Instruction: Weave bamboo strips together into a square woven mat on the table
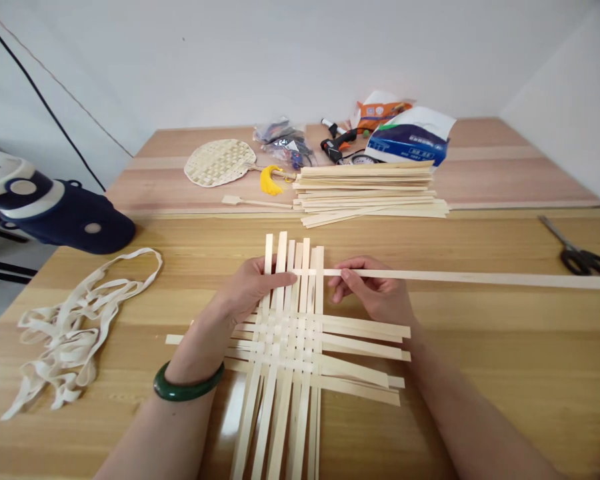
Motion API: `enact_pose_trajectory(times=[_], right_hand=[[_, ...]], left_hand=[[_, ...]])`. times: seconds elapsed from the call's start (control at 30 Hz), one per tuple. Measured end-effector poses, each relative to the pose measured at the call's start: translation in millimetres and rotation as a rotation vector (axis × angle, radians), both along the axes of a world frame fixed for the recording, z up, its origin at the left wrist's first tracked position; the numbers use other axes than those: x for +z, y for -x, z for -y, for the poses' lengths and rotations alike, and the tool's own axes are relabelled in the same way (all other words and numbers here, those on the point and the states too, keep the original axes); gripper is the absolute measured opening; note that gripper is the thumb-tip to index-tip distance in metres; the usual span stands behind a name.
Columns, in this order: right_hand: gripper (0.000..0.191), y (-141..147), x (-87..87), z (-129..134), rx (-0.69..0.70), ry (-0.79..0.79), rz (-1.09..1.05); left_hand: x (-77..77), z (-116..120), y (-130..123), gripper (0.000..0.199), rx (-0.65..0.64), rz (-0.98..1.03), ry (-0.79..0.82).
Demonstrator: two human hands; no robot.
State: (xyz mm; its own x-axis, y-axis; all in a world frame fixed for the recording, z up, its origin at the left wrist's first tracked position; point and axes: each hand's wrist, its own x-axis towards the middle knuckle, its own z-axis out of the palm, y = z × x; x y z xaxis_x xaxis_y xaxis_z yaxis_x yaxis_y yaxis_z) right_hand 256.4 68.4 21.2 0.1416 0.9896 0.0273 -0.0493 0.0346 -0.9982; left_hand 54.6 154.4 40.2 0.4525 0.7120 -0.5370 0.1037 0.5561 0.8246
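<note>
A partly woven mat of pale bamboo strips (285,343) lies on the table before me, its loose ends spreading on all sides. My left hand (253,287) grips the upright strips near their far ends, thumb on top and fingers hidden beneath. Between thumb and fingers of my right hand (373,287) is a long bamboo strip (460,275). This strip runs level across the uprights, over some and under others, above the woven part. Its left end reaches my left thumb, and its right end leaves the view. A green bangle (189,385) circles my left wrist.
Behind the mat lie a bundle of bamboo strips (370,190), a woven round fan (220,163) and a yellow tassel (270,181). A glue gun (337,145) and a tissue pack (410,140) stand farther back. White ribbon (80,333) is left; black-handled scissors (580,260) are right.
</note>
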Motion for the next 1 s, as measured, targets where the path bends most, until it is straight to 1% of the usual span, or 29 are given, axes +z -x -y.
enact_pose_trajectory(times=[0.17,0.3,0.5,0.6,0.73,0.87,0.93,1.0], right_hand=[[0.019,4,3.5,2,-0.034,-0.044,0.032],[0.019,5,3.0,3,-0.047,-0.044,0.042],[0.018,6,1.7,3,-0.058,-0.055,0.029],[0.022,2,-0.4,0,0.000,-0.001,-0.062],[0.026,-2,-5.0,-4,0.085,0.158,-0.234],[0.031,-1,-5.3,-6,0.102,0.224,-0.371],[0.033,0,-3.6,-7,0.088,0.232,-0.441],[0.031,1,-2.1,-7,0.064,0.238,-0.495]], left_hand=[[-1.3,1,0,0.032,0.008,-0.012,-0.068],[-3.9,1,-2,0.034,0.021,-0.034,-0.111],[-1.3,3,-6,0.034,-0.009,-0.034,-0.181],[-1.9,3,-4,0.036,-0.031,-0.013,-0.188],[-4.1,2,0,0.031,0.002,0.005,-0.163],[-2.6,1,2,0.032,0.035,0.084,-0.095],[-0.5,0,1,0.035,0.060,0.132,-0.044],[2.0,-1,1,0.036,0.080,0.160,0.006]])
